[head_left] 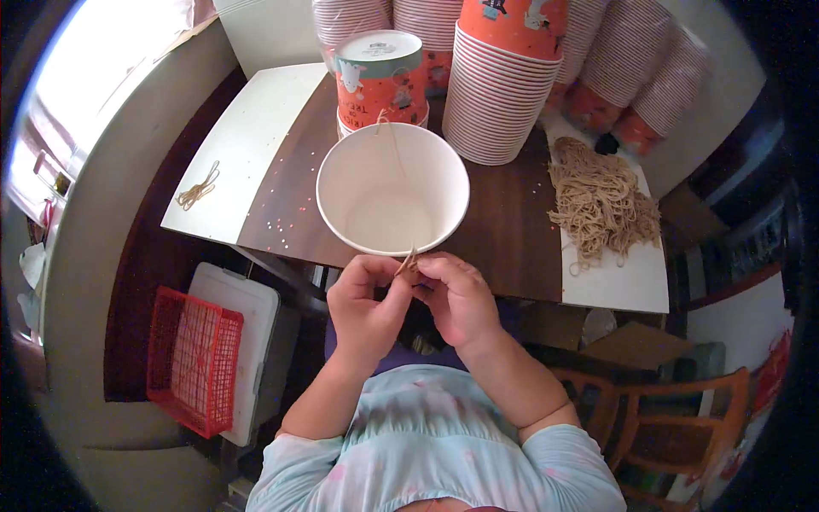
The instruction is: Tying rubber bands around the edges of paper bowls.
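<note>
- Pale patterned shirt (418, 427), on the near side of the white bucket (388, 200).
- Forearms (516, 371) angle inward toward the bucket's near rim.
- Left hand (367, 297) and right hand (461, 299) meet there, fingertips together, pinching tan cord (409, 263).
- That cord sits at the bucket's near rim.

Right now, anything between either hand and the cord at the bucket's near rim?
Nothing visible. The left hand and right hand both have their fingertips at the cord, just at the near rim of the bucket. Whether the cord passes through the wall is hidden.
</note>
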The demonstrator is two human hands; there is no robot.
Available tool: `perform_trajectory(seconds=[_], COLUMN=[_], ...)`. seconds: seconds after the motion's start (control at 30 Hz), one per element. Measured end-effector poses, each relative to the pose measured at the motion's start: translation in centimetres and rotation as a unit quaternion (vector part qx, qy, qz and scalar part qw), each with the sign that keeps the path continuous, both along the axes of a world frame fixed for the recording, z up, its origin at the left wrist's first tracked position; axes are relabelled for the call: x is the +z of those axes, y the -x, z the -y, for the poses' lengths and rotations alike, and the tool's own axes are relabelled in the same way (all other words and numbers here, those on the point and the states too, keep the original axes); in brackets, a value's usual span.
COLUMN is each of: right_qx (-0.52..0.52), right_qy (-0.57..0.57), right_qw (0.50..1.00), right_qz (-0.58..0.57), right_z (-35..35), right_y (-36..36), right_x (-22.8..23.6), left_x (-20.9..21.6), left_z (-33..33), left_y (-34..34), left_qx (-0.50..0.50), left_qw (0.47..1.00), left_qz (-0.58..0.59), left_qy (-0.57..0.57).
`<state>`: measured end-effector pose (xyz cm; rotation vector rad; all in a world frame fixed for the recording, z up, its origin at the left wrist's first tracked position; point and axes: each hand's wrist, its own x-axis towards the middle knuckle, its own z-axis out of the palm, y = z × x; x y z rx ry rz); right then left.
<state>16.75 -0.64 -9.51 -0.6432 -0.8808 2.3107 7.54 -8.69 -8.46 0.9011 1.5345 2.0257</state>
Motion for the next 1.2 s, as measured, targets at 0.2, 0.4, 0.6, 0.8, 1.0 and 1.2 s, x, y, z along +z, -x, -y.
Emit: perform_trajectory(seconds=[0.2,0.4,0.6,0.8,1.0,1.2], right_qx=[-0.015,-0.022,-0.03,-0.031,-0.017,0.014], right_qy=[0.019,0.022,-0.003,-0.047,0.004,-0.019], right_qw=[1.0,0.999,0.999,0.997,0.999,0.999], right_qz=[0.007,0.032,0.041,0.049,0.04,0.048], right_z=[-0.3,-0.7,-0.5,-0.1,-0.9,-1.9], right_y=[-0.2,-0.5,-0.6,-0.6,-0.4,-0.8], right_x=[0.1,-0.4,0.1,0.0,0.0,-0.6], left_x=[-0.4,0.0,0.2,0.4,0.3,0.3], left_z=[-0.2,-0.2,-0.2,-0.5,-0.6,-0.1], left_y=[0.1,0.3,0.3,0.4,1.3,1.7], left_qx=[0.031,0.075,0.098,0.117,0.092,0.069], left_qw=[0.984,0.94,0.913,0.887,0.876,0.911], left_qz=[-0.174,-0.331,-0.395,-0.447,-0.473,-0.407], left_qy=[0.032,0.027,0.011,0.002,-0.012,0.003])
